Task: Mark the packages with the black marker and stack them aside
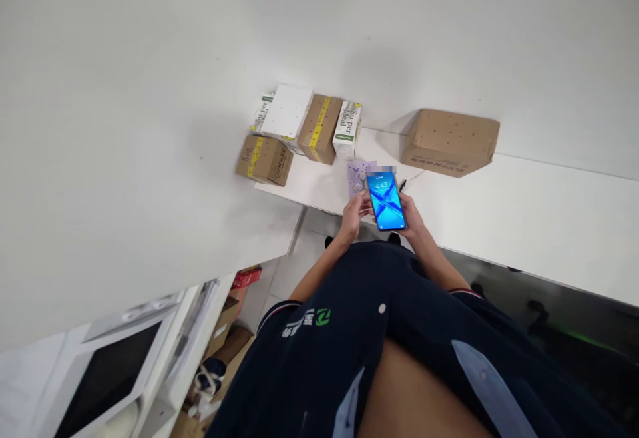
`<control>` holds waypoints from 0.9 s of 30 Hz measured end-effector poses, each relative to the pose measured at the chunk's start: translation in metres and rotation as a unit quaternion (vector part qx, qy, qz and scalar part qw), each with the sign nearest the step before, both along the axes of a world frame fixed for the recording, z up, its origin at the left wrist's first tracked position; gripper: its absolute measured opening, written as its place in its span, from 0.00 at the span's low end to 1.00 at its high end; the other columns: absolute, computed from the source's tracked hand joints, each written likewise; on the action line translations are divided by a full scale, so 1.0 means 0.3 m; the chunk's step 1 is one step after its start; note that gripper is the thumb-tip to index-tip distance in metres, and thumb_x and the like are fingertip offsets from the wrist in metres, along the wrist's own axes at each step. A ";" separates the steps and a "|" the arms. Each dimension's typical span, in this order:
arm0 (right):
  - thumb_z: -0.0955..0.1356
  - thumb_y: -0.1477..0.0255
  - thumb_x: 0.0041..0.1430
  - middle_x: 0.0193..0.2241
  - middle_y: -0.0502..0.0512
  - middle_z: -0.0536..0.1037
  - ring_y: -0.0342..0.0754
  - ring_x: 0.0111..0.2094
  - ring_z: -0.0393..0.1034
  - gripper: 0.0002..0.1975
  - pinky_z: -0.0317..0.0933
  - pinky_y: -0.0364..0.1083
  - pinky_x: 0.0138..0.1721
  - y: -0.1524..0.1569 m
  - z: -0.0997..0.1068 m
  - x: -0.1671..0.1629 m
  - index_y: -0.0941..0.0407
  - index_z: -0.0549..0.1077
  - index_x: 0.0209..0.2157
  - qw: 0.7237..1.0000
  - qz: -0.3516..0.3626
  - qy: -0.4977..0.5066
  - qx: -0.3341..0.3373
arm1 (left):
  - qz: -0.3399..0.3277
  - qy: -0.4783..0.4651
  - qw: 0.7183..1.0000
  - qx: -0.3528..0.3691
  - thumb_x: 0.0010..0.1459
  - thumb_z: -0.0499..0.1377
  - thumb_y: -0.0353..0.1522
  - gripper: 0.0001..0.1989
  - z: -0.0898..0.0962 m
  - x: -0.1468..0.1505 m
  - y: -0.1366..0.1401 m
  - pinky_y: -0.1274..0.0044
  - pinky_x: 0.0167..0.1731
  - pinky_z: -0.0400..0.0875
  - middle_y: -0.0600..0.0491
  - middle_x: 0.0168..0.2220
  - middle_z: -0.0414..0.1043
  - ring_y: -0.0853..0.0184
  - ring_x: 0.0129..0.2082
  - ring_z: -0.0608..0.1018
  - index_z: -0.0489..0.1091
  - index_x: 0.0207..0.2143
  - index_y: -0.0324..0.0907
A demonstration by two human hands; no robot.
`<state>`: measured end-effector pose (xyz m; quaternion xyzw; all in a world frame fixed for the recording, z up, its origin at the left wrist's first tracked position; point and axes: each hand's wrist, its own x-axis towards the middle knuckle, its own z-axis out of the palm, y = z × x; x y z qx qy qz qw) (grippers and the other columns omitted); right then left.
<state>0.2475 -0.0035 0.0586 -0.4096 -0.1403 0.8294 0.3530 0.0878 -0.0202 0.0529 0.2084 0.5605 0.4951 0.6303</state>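
A smartphone point(387, 204) with a lit blue screen showing 4:43 is held upright over the table's front edge. My right hand point(410, 215) is closed around its right side, the fingers partly hidden behind it. At the phone's left edge, my left hand point(353, 216) has its fingers curled against the side. Just beyond the phone lies a purple printed sheet or booklet point(355, 175), partly covered by it. A dark pen point(403, 185) shows beside the phone's upper right.
On the white table point(524, 205), a brown carton point(452, 140) stands right. At left are a white box point(288, 110), a taped brown box point(321, 128), a "Super Meal" box point(348, 130) and a smaller brown box point(264, 160). Shelving with cartons point(219, 331) is lower left.
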 end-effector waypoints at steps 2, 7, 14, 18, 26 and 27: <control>0.60 0.53 0.61 0.36 0.58 0.82 0.51 0.32 0.77 0.26 0.73 0.48 0.33 -0.021 -0.038 0.088 0.56 0.72 0.49 0.993 -0.034 -0.112 0.018 | -0.019 0.107 0.994 0.011 0.60 0.61 0.43 0.16 -0.032 -0.021 0.003 0.72 0.43 0.73 0.49 0.40 0.76 0.65 0.40 0.78 0.73 0.46 0.43; 0.64 0.55 0.60 0.37 0.58 0.78 0.52 0.35 0.74 0.29 0.69 0.49 0.36 -0.104 -0.165 0.342 0.53 0.68 0.60 0.844 -0.052 -0.533 0.023 | -0.091 0.401 0.909 0.060 0.57 0.63 0.36 0.23 -0.089 -0.064 0.023 0.62 0.62 0.62 0.41 0.57 0.69 0.55 0.60 0.69 0.70 0.54 0.43; 0.65 0.56 0.61 0.55 0.79 0.68 0.73 0.54 0.65 0.34 0.58 0.68 0.51 -0.257 -0.302 0.480 0.57 0.64 0.65 0.566 0.032 -0.823 -0.031 | -0.220 0.578 0.785 -0.032 0.53 0.64 0.48 0.38 -0.100 -0.004 0.103 0.58 0.65 0.58 0.42 0.70 0.49 0.46 0.69 0.56 0.61 0.65 0.51; 0.66 0.58 0.60 0.55 0.80 0.65 0.74 0.55 0.63 0.36 0.57 0.68 0.50 -0.302 -0.329 0.468 0.59 0.61 0.66 0.549 0.047 -0.834 -0.001 | -0.262 0.591 0.761 -0.043 0.51 0.63 0.52 0.44 -0.115 0.042 0.154 0.48 0.63 0.54 0.44 0.73 0.41 0.38 0.70 0.50 0.56 0.67 0.53; 0.65 0.60 0.62 0.61 0.77 0.62 0.68 0.60 0.61 0.29 0.58 0.64 0.55 -0.201 -0.294 0.380 0.59 0.66 0.61 0.604 0.096 -0.789 0.058 | -0.288 0.577 0.761 -0.076 0.48 0.64 0.51 0.51 -0.133 0.074 0.203 0.46 0.59 0.58 0.46 0.75 0.31 0.33 0.69 0.51 0.47 0.71 0.55; 0.65 0.61 0.63 0.58 0.76 0.67 0.65 0.57 0.65 0.27 0.59 0.61 0.55 -0.176 -0.289 0.347 0.61 0.68 0.60 0.645 0.111 -0.751 0.085 | -0.287 0.577 0.761 -0.074 0.48 0.65 0.49 0.50 -0.129 0.069 0.202 0.46 0.58 0.59 0.46 0.75 0.31 0.33 0.68 0.53 0.48 0.71 0.55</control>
